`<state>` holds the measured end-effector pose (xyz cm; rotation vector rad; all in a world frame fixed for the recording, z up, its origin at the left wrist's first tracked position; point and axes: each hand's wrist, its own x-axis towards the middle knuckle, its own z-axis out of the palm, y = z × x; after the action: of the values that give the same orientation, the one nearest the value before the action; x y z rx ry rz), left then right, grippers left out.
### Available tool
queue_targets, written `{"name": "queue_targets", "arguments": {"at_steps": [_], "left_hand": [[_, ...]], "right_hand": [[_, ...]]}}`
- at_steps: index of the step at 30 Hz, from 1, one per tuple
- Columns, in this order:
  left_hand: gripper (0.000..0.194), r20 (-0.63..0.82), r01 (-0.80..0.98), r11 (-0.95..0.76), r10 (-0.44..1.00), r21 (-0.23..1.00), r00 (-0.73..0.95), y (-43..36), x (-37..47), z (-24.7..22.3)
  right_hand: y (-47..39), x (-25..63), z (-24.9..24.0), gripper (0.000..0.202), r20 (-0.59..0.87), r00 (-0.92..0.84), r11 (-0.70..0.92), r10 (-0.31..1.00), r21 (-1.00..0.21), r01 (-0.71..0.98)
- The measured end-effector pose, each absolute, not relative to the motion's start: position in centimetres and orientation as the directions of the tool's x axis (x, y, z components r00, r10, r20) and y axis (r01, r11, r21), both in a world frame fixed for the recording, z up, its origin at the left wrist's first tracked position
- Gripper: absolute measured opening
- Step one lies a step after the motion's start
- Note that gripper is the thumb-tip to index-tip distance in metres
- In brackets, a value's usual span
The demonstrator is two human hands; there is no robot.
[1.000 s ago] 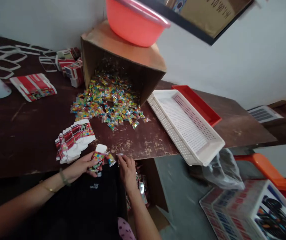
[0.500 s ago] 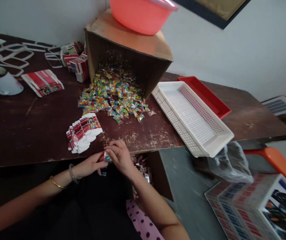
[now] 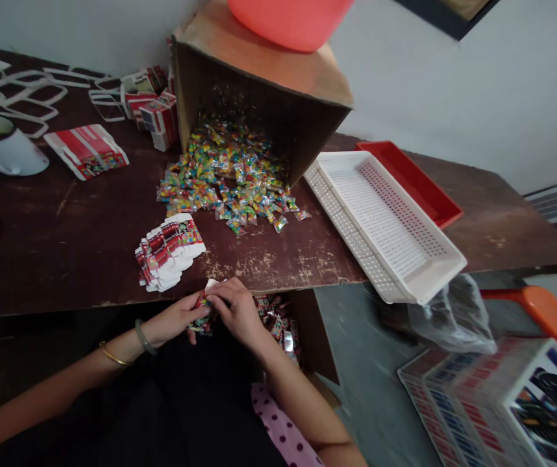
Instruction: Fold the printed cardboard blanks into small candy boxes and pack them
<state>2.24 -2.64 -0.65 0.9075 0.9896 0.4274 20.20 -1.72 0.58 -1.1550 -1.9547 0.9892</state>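
Hidden surfaces: Our left hand (image 3: 176, 319) and right hand (image 3: 238, 310) cover most of the carton (image 3: 201, 322); we cannot tell whether it contains anything.
Frame limits: Taking the carton as clock centre, we see the pink basin (image 3: 292, 19) cut off at 1 o'clock and the mug (image 3: 21, 152) at 10 o'clock.
Lower box (image 3: 313, 331): At 3 o'clock, below the table (image 3: 98, 246); our right forearm (image 3: 302, 395) partly covers it, and its jumbled contents resist identification.
Carton appearance: Small, red with multicoloured print; a white flap shows at the 12 o'clock end.
Carton position: Held off the table, just beside its near edge.
Left fingers: Curled around the carton, thumb across the print.
Right fingers: Bent, tips close together, touching the flap end; we cannot tell whether they pinch it.
Flat cartons (image 3: 170, 250): Overlapping on the table, 11 o'clock.
Clear packets (image 3: 234, 178): Heaped at 1 o'clock, spilling from the cardboard box (image 3: 269, 61).
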Motion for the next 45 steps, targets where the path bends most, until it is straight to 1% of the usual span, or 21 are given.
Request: {"name": "queue_targets", "arguments": {"at_steps": [1, 3, 5, 6, 7, 9, 11, 12, 14, 15, 17, 19, 20, 21, 22, 26, 28, 33, 37, 40, 45], "left_hand": [[0.05, -0.522, 0.062, 0.569, 0.698, 0.82, 0.491, -2.5, 2.1, -0.6], [0.051, -0.516, 0.003, 0.579, 0.725, 0.815, 0.456, -2.2, 1.8, -0.5], [0.056, -0.532, -0.039, 0.61, 0.719, 0.792, 0.446, -1.7, 1.5, -0.4], [0.058, -0.538, -0.038, 0.617, 0.713, 0.786, 0.451, -1.5, 1.4, -0.3], [0.057, -0.535, -0.022, 0.611, 0.71, 0.791, 0.457, -1.2, 1.4, -0.2], [0.048, -0.509, 0.034, 0.56, 0.724, 0.828, 0.465, -0.8, 1.3, -0.1], [0.04, -0.466, 0.107, 0.476, 0.75, 0.873, 0.469, -0.5, 1.1, 0.1], [0.038, -0.445, 0.147, 0.43, 0.76, 0.891, 0.474, -0.3, 1.0, 0.2], [0.036, -0.416, 0.216, 0.356, 0.76, 0.909, 0.5, -0.1, 0.9, 0.3], [0.035, -0.412, 0.232, 0.34, 0.756, 0.911, 0.509, -0.1, 0.9, 0.4], [0.035, -0.436, 0.217, 0.379, 0.758, 0.9, 0.485, 0.0, 1.1, 0.3], [0.036, -0.484, 0.164, 0.46, 0.766, 0.873, 0.423, -0.1, 1.4, 0.2], [0.037, -0.502, 0.136, 0.492, 0.769, 0.86, 0.396, -0.2, 1.5, 0.1], [0.038, -0.511, 0.11, 0.512, 0.767, 0.852, 0.388, -0.2, 1.5, 0.0], [0.038, -0.505, 0.084, 0.518, 0.765, 0.851, 0.4, -0.3, 1.6, 0.0], [0.037, -0.418, -0.078, 0.536, 0.732, 0.84, 0.538, -0.6, 1.0, -0.1], [0.037, -0.408, -0.129, 0.568, 0.714, 0.813, 0.569, -0.7, 0.5, -0.1], [0.038, -0.471, -0.096, 0.603, 0.703, 0.792, 0.534, -0.9, 0.0, 0.1], [0.038, -0.494, -0.102, 0.618, 0.707, 0.78, 0.505, -1.0, 0.3, 0.4], [0.038, -0.5, -0.128, 0.644, 0.69, 0.754, 0.524, -1.1, 0.4, 0.5], [0.037, -0.475, -0.097, 0.6, 0.712, 0.794, 0.518, -0.8, 0.5, 0.4]], "right_hand": [[-2.0, 20.3, 0.5, 0.017, 0.146, -0.381, 0.295, 0.913, -0.881, 0.369], [-2.4, 20.3, 0.1, 0.017, 0.111, -0.221, 0.17, 0.969, -0.947, 0.271], [-2.6, 20.3, -0.6, 0.017, -0.063, -0.085, -0.058, 0.994, -0.996, 0.065], [-2.6, 20.2, -0.9, 0.017, -0.187, -0.094, -0.194, 0.978, -0.978, -0.079], [-2.4, 20.1, -1.3, 0.018, -0.296, -0.158, -0.326, 0.942, -0.92, -0.216], [-1.9, 20.0, -1.9, 0.029, -0.405, -0.344, -0.522, 0.847, -0.759, -0.389], [-1.2, 20.0, -2.1, 0.041, -0.422, -0.462, -0.612, 0.78, -0.669, -0.423], [-0.9, 20.1, -2.1, 0.047, -0.422, -0.501, -0.633, 0.756, -0.667, -0.393], [-0.7, 20.0, -1.7, 0.047, -0.408, -0.516, -0.598, 0.753, -0.753, -0.276], [-0.7, 20.0, -1.4, 0.039, -0.378, -0.48, -0.516, 0.792, -0.833, -0.197], [-1.1, 19.8, -0.6, 0.024, -0.214, -0.383, -0.229, 0.899, -0.973, 0.006], [-1.6, 19.7, 0.1, 0.025, -0.003, -0.359, 0.067, 0.933, -0.981, 0.184], [-1.7, 19.7, 0.4, 0.028, 0.063, -0.368, 0.155, 0.928, -0.961, 0.227], [-1.7, 19.8, 0.6, 0.03, 0.09, -0.376, 0.191, 0.922, -0.952, 0.239], [-1.5, 19.9, 0.8, 0.03, 0.086, -0.373, 0.182, 0.924, -0.956, 0.229], [-0.3, 20.5, 1.2, 0.023, -0.029, -0.356, 0.011, 0.934, -0.994, 0.111], [0.0, 20.7, 1.3, 0.023, -0.041, -0.381, -0.013, 0.924, -0.997, 0.074], [-0.4, 20.4, 1.4, 0.027, -0.018, -0.38, 0.012, 0.925, -0.997, 0.075], [-0.6, 20.1, 1.2, 0.022, -0.018, -0.329, 0.016, 0.944, -0.995, 0.1], [-0.6, 20.1, 1.1, 0.018, -0.013, -0.345, 0.02, 0.939, -0.996, 0.09], [-0.3, 19.8, 1.0, 0.023, -0.018, -0.305, 0.011, 0.952, -0.996, 0.093]]}}
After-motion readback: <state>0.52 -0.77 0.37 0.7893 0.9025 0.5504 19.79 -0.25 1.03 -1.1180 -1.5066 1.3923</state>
